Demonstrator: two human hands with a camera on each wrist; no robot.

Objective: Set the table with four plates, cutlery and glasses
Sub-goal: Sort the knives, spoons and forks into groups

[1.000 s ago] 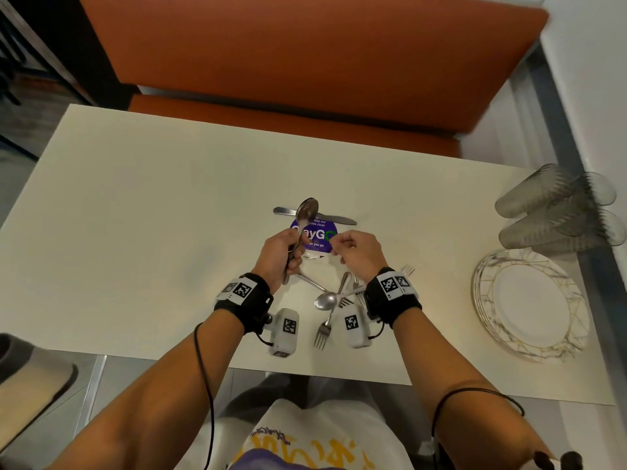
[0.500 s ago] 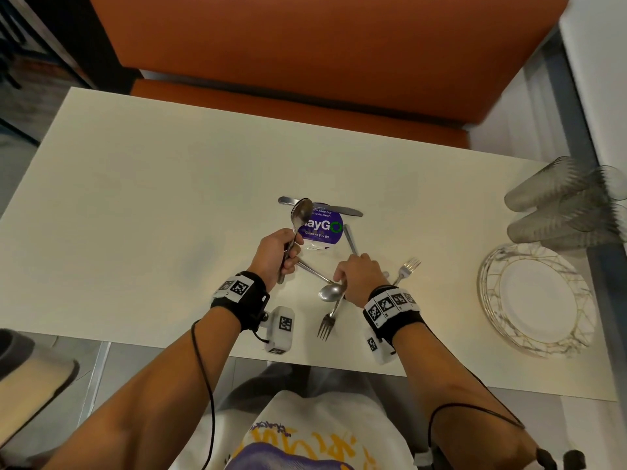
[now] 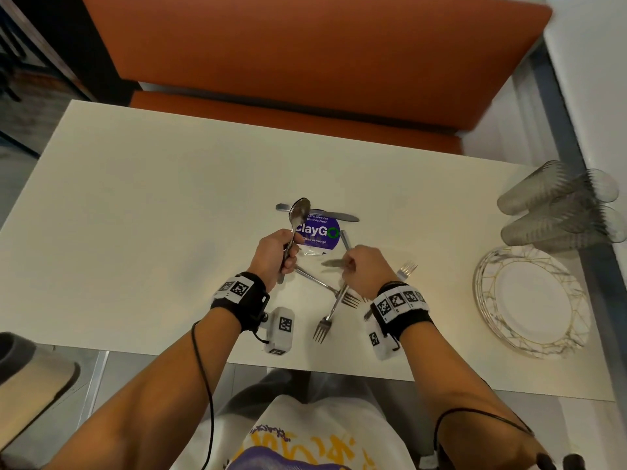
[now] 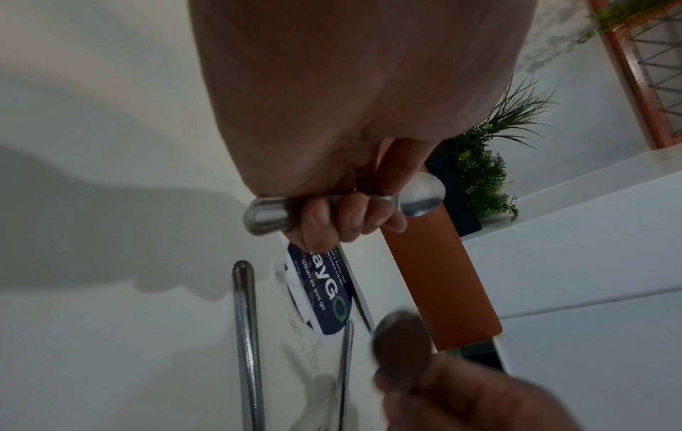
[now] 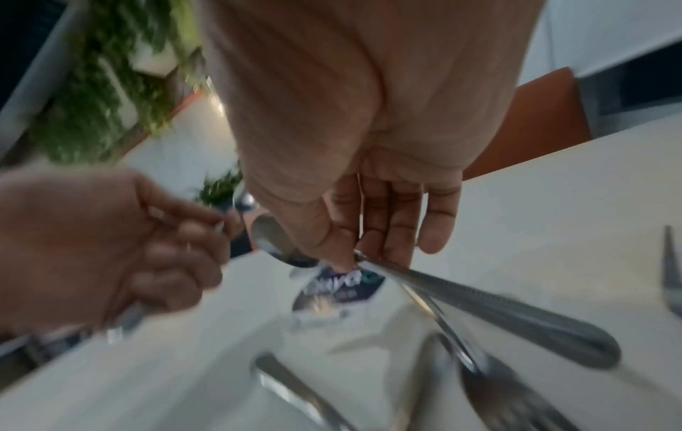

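Note:
My left hand (image 3: 276, 254) grips a steel spoon (image 3: 299, 212) by its handle, bowl pointing up over the table; the curled fingers (image 4: 346, 221) wrap the handle in the left wrist view. My right hand (image 3: 359, 266) pinches a second spoon (image 5: 479, 303) near its neck and holds it just above the table, its blurred bowl (image 3: 334, 263) pointing toward the left hand. Under and between the hands lie loose forks (image 3: 325, 320), one more fork (image 3: 405, 269) to the right, and a knife (image 3: 319, 213) behind them. A stack of plates (image 3: 532, 300) sits at the right.
Several ribbed glasses (image 3: 559, 205) lie on their sides behind the plates at the table's right end. A round purple sticker (image 3: 317, 232) is on the cream table (image 3: 135, 215). An orange bench (image 3: 288, 62) runs along the far side.
My right hand went down to the cutlery pile, took a spoon and has lifted it off the table toward the left hand. The left hand kept its spoon upright and barely moved.

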